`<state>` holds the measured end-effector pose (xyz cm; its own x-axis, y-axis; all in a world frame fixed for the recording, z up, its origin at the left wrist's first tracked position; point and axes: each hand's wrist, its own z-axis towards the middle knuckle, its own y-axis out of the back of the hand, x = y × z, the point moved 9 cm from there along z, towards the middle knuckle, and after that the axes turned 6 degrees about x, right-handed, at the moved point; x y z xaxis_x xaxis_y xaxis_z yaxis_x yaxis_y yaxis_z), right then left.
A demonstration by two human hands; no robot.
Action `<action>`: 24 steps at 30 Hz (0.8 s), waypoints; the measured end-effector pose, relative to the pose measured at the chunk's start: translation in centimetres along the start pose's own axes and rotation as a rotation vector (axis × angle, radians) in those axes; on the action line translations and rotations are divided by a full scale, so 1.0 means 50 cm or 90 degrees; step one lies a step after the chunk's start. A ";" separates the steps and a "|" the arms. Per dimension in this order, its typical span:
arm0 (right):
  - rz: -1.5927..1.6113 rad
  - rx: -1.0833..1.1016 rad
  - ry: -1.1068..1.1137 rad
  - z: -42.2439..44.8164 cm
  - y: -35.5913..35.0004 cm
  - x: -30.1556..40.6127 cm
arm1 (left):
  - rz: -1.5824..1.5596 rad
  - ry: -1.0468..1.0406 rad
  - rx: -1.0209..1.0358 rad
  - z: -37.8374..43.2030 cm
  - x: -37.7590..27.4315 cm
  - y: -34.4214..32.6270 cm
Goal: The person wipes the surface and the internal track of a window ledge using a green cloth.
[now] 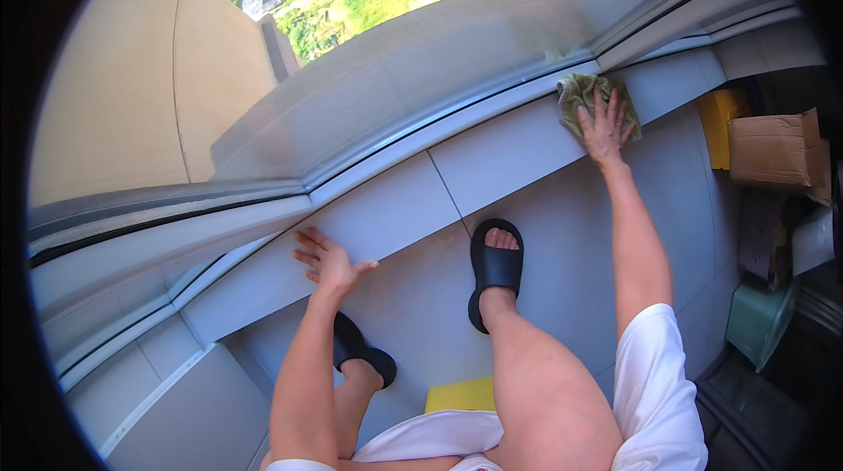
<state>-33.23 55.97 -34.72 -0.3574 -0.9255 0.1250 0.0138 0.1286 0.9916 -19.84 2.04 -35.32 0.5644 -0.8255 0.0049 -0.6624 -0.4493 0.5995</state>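
A green terry cloth (574, 97) lies bunched on the pale tiled window sill (514, 148), close to the white window frame (454, 119). My right hand (604, 125) presses down on it with fingers spread, covering its middle. Farther left, my left hand (329, 261) rests on the same ledge near its front edge, with fingers apart and nothing held. A dark joint between tiles runs across the sill between my hands. Behind the frame stands a glass pane (395, 86).
My feet in black slides (497, 265) stand on the grey tiled floor (560, 234). Something yellow (461, 394) is partly hidden beneath me. At right are a cardboard box (767, 150), a yellow object (719, 128) and a green container (757, 326). A grey panel (191, 405) stands at lower left.
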 end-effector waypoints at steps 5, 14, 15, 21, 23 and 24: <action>-0.071 0.067 -0.027 -0.046 -0.038 0.077 | 0.009 0.007 -0.012 -0.009 0.001 0.004; -0.005 0.111 0.281 -0.271 -0.039 0.400 | -0.004 -0.010 -0.028 -0.001 0.012 0.007; 0.031 0.130 0.322 -0.295 -0.036 0.433 | -0.003 -0.009 -0.030 0.001 0.013 0.006; 0.119 0.172 0.598 -0.392 -0.025 0.531 | -0.003 -0.014 -0.031 0.014 0.014 -0.004; 0.114 0.167 0.667 -0.376 -0.019 0.510 | 0.008 -0.013 -0.029 0.018 0.013 -0.005; 0.115 0.141 0.650 -0.363 -0.014 0.495 | 0.014 -0.010 -0.040 0.022 0.025 0.006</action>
<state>-25.13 26.51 -31.71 0.5885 -0.7330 0.3412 -0.2195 0.2613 0.9400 -19.86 0.48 -36.03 0.5415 -0.8407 0.0068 -0.6427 -0.4088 0.6479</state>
